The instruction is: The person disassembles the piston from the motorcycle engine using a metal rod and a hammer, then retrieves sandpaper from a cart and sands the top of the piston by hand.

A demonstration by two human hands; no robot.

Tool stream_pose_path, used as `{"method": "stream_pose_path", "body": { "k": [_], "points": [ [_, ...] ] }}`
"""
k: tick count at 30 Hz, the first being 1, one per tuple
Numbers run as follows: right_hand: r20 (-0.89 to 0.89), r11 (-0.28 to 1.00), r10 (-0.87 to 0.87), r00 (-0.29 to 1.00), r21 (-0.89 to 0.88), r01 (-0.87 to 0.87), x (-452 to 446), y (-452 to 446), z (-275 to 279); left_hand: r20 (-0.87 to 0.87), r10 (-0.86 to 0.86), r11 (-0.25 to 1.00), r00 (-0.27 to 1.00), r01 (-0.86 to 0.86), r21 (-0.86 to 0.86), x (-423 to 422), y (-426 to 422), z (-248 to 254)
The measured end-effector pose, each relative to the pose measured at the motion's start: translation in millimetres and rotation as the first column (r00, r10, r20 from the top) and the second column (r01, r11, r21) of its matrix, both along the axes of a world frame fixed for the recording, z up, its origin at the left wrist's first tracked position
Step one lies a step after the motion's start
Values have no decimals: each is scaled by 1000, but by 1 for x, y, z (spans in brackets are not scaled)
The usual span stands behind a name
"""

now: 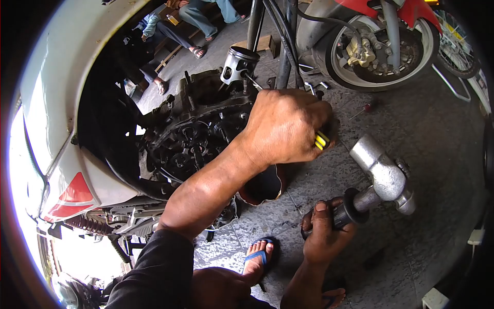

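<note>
In front of me, my left hand (288, 123) is closed round a screwdriver whose yellow-and-black handle (322, 140) shows beyond the fist. Its thin metal shaft (254, 82) points at the lower side of a silver piston (240, 63); whether the tip touches, I cannot tell. The piston stands tilted above an opened, greasy engine (193, 136). Lower down, my right hand (325, 229) grips a hammer by its black rubber handle. The hammer's silver metal head (383, 172) is held up to the right, apart from the screwdriver.
A white motorcycle body panel (56, 103) borders the left. Under my left forearm sits a dark round container (265, 185). A front wheel (383, 51), metal stand legs (285, 46), a red-handled tool (367, 107) and a wooden block (262, 45) lie beyond. People sit at the back.
</note>
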State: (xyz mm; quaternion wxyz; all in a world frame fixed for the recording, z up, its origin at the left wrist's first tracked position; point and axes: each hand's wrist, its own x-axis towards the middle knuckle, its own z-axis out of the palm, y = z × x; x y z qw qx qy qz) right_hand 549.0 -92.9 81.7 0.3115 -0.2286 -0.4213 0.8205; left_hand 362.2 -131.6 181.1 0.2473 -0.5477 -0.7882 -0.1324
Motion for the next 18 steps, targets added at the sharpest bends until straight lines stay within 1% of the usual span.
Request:
{"method": "stream_pose_path", "body": {
  "k": [4,6,10,12,13,15,16,18],
  "points": [
    [-8,1000,4,1000,-9,-4,-1,-1,1,35,15,999,999,-13,-53,4,-1,6],
    [18,999,9,1000,-39,-8,-1,-2,3,44,-4,1000,999,4,18,-6,-4,1],
    [10,1000,3,1000,-24,-3,-1,-4,1,63,2,1000,998,-2,11,-14,-9,-1],
    [5,999,13,1000,-32,-13,-1,-5,-1,55,-51,998,997,49,51,-18,-10,-2],
    [2,999,14,1000,-30,-14,-1,-5,-1,52,-51,997,997,48,53,-18,-11,0],
    [16,1000,23,1000,11,-23,-1,-5,-3,95,-14,1000,995,13,9,-17,-14,5],
    [14,1000,25,1000,13,-25,-1,-5,-4,93,-12,1000,996,11,11,-17,-14,6],
    [0,996,9,1000,88,-9,-2,-6,-9,96,-8,998,995,3,56,-18,-13,8]
  ]
}}
